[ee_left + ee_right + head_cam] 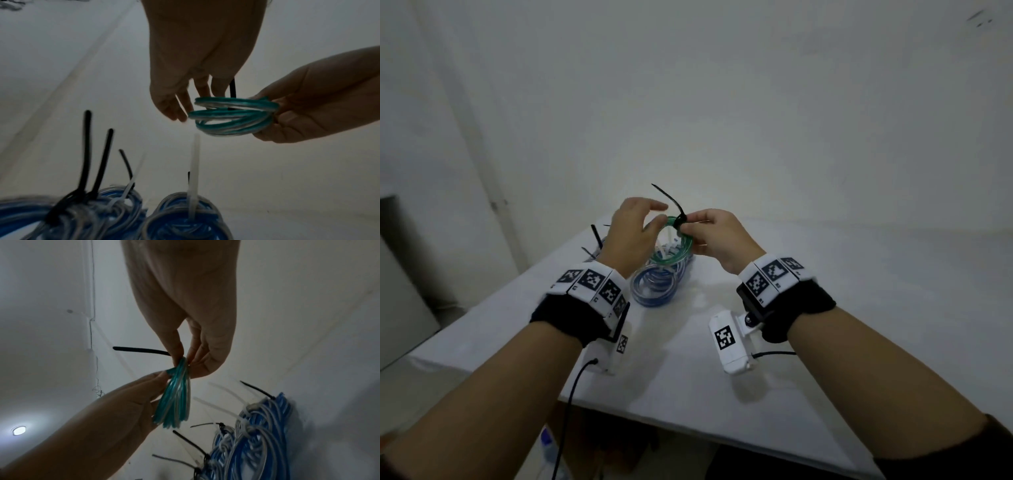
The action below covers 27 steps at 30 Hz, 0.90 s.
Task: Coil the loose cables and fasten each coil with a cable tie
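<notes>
A green cable coil [687, 244] [232, 113] [174, 394] is held in the air between both hands, above the white table [825, 308]. A black cable tie [671, 200] [232, 88] [141, 350] wraps its top, its tail sticking up and to the left. My right hand [686, 226] [182, 357] pinches the coil at the tie's head. My left hand [650, 222] [185, 110] sits at the coil's left rim with fingers loosely extended. Its thumb touches the rim.
A pile of blue cable coils [654, 291] [185, 219] [257, 434], each bound with black or white ties, lies on the table just under the hands. The table's left and front edges are close. A grey cabinet [400, 274] stands at the left.
</notes>
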Tool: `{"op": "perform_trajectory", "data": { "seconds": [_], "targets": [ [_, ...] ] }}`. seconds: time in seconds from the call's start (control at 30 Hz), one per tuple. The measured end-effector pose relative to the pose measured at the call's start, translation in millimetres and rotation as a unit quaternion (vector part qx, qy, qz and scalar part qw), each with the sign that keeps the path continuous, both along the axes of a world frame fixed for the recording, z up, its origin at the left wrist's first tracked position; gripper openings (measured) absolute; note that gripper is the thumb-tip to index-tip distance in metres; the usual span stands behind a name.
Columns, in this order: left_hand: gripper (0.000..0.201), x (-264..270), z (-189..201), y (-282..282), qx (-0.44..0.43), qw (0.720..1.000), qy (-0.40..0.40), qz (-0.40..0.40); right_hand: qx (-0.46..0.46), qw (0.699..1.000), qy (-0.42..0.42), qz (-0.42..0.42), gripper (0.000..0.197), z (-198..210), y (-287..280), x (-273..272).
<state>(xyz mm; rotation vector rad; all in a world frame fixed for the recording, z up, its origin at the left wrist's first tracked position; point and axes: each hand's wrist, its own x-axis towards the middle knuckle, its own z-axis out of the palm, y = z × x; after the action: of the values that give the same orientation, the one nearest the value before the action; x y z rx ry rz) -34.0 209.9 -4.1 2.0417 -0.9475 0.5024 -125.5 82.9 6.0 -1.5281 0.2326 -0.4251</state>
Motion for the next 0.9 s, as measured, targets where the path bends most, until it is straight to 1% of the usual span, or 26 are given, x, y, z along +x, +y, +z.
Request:
{"op": "perform_trajectory", "data": {
  "seconds": [0.03, 0.1, 0.17, 0.23, 0.3, 0.33, 0.47, 0.53, 0.6, 0.67, 0.73, 0.8, 0.9],
  "targets": [
    [0.019, 1, -2, 6, 0.011, 0.999, 0.049, -0.015, 0.004, 1.000, 0.006, 0.017, 0.014, -3, 4, 3],
    [0.012, 4, -7, 15, 0.002, 0.991, 0.131, -0.031, 0.010, 0.999, 0.020, 0.041, 0.007, -11, 13, 10],
    [0.008, 7, -12, 23, -0.013, 0.986, 0.165, -0.014, 0.006, 0.998, 0.040, 0.040, 0.009, -19, 18, 16],
    [0.013, 10, -17, 28, -0.023, 0.984, 0.179, 0.004, -0.004, 0.997, 0.065, 0.040, 0.011, -27, 21, 21],
    [0.016, 10, -22, 31, -0.016, 0.982, 0.190, 0.012, -0.017, 0.994, 0.095, 0.047, 0.012, -33, 22, 25],
    [0.017, 11, -24, 31, -0.005, 0.977, 0.211, 0.013, -0.025, 0.992, 0.111, 0.049, 0.013, -35, 21, 26],
    [0.024, 15, -29, 34, 0.044, 0.943, 0.329, -0.015, -0.055, 0.983, 0.167, 0.059, 0.015, -41, 18, 28],
    [0.022, 17, -27, 33, 0.041, 0.931, 0.360, -0.033, -0.062, 0.977, 0.193, 0.065, 0.015, -42, 15, 28],
    [0.021, 16, -23, 29, 0.018, 0.918, 0.392, -0.051, -0.071, 0.970, 0.221, 0.075, 0.015, -40, 10, 25],
    [0.018, 17, -20, 25, 0.012, 0.915, 0.399, -0.060, -0.090, 0.965, 0.233, 0.079, 0.014, -40, 5, 23],
    [0.015, 19, -18, 22, 0.020, 0.918, 0.392, -0.053, -0.097, 0.966, 0.229, 0.066, 0.014, -41, 2, 21],
    [0.012, 24, -17, 20, 0.040, 0.927, 0.372, -0.025, -0.100, 0.969, 0.222, 0.050, 0.015, -42, 2, 22],
    [0.007, 27, -16, 19, 0.085, 0.943, 0.320, 0.013, -0.112, 0.967, 0.226, 0.040, 0.017, -41, 7, 26]
  ]
}}
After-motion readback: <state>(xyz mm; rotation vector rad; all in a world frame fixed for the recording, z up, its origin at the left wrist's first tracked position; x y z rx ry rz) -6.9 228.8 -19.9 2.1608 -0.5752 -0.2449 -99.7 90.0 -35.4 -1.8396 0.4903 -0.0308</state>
